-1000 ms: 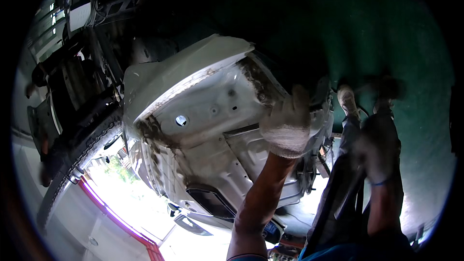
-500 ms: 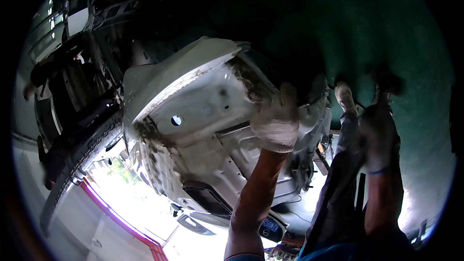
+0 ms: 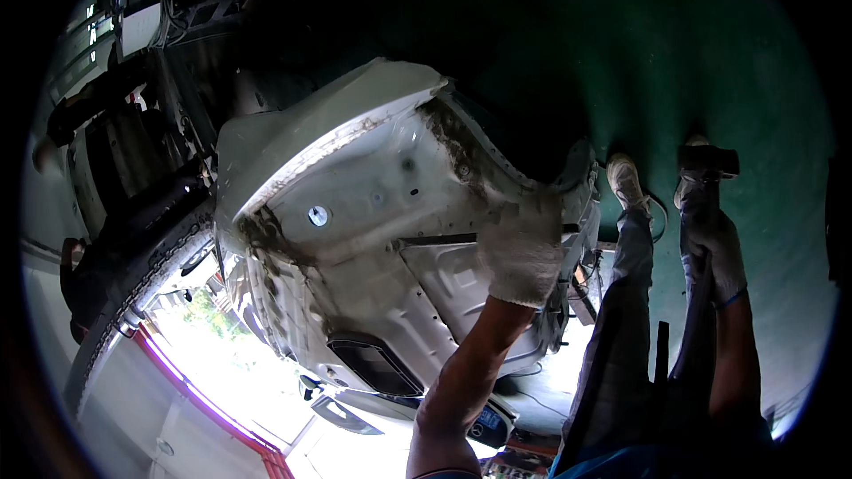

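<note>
No wording or number can be read with certainty. The clearest marking is a pale round emblem on a small dark-blue panel, low in the view, past the lower edge of the pale vehicle body and just beside the person's left forearm; lighter marks near the emblem are too small and blurred to make out. Along the upper left rim, bright patches stand in a column; whether they are lettering or plain light cannot be told.
</note>
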Demonstrator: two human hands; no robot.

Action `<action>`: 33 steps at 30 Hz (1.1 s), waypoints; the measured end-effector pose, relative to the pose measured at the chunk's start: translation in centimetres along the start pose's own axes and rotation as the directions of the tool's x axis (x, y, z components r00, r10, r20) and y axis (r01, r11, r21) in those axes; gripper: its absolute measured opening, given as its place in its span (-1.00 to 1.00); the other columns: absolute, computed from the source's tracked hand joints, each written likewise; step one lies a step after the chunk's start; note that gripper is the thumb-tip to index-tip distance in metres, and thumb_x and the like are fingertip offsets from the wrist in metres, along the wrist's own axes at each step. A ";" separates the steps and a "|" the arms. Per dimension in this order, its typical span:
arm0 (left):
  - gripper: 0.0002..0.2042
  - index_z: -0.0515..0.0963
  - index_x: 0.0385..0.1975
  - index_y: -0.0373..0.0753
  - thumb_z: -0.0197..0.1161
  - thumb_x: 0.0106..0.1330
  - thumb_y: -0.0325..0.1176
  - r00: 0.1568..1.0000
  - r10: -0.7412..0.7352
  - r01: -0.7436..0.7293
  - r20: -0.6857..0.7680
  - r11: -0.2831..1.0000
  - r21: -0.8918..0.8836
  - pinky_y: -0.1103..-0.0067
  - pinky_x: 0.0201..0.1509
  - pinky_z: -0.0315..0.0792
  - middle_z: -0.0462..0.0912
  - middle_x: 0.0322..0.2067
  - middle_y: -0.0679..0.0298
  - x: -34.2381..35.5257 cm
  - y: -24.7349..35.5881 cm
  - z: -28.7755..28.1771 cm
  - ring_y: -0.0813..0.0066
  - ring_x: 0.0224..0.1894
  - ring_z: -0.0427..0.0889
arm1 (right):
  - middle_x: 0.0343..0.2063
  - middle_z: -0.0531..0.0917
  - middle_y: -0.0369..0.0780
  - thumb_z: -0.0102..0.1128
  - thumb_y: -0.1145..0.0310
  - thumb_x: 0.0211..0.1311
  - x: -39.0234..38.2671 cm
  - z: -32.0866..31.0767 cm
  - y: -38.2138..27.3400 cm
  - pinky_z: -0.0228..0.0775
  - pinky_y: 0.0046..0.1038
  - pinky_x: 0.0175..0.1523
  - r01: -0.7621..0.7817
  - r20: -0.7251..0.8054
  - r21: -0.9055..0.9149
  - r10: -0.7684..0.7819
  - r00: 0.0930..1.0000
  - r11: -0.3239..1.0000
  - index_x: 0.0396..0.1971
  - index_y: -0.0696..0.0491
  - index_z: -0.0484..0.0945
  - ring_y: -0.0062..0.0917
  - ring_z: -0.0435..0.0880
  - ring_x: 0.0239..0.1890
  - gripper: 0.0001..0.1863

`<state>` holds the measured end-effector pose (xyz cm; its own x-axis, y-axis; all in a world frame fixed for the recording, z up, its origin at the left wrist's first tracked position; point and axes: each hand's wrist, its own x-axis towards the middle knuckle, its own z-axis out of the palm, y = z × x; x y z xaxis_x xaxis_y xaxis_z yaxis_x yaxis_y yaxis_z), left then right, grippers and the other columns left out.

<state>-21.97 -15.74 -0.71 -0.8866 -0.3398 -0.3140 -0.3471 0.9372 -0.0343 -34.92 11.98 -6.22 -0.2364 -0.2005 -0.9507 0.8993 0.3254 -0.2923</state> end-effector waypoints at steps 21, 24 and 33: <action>-0.81 0.55 -0.18 -0.18 0.28 0.31 -0.25 0.998 -0.011 0.041 0.058 0.839 -0.542 0.40 -0.49 0.52 0.60 -0.50 0.27 2.3 13.3 -1.8 0.32 -0.51 0.67 | -0.73 0.43 -0.33 0.28 0.36 0.18 1.4 -3.8 -0.5 0.33 -0.45 -0.72 -0.237 0.086 -0.097 0.246 0.966 0.967 -0.52 0.04 0.49 -0.54 0.42 -0.83 -0.83; -0.81 0.54 -0.19 -0.18 0.29 0.30 -0.26 0.984 -0.056 0.137 0.170 0.851 -0.507 0.34 -0.45 0.52 0.61 -0.47 0.20 3.8 14.3 -1.1 0.23 -0.48 0.67 | -0.72 0.43 -0.34 0.29 0.35 0.18 3.4 -5.4 -1.4 0.34 -0.43 -0.71 -0.271 0.128 -0.134 0.288 0.949 0.953 -0.51 0.03 0.48 -0.53 0.42 -0.83 -0.83; -0.75 0.54 -0.10 -0.15 0.33 0.31 -0.22 0.905 -0.205 0.380 0.373 0.782 -0.493 0.23 -0.43 0.54 0.67 -0.42 0.10 8.1 16.5 1.3 0.07 -0.40 0.72 | -0.71 0.47 -0.31 0.32 0.40 0.15 6.8 -12.2 -6.4 0.34 -0.45 -0.73 -0.295 0.031 -0.202 0.307 0.951 0.934 -0.42 0.05 0.52 -0.53 0.43 -0.83 -0.87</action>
<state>-34.50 -2.92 -5.03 -0.6174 -0.4701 -0.6307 -0.7594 0.5654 0.3219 -46.76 19.78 -12.11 0.0622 -0.1193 -0.9909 0.8352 0.5497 -0.0137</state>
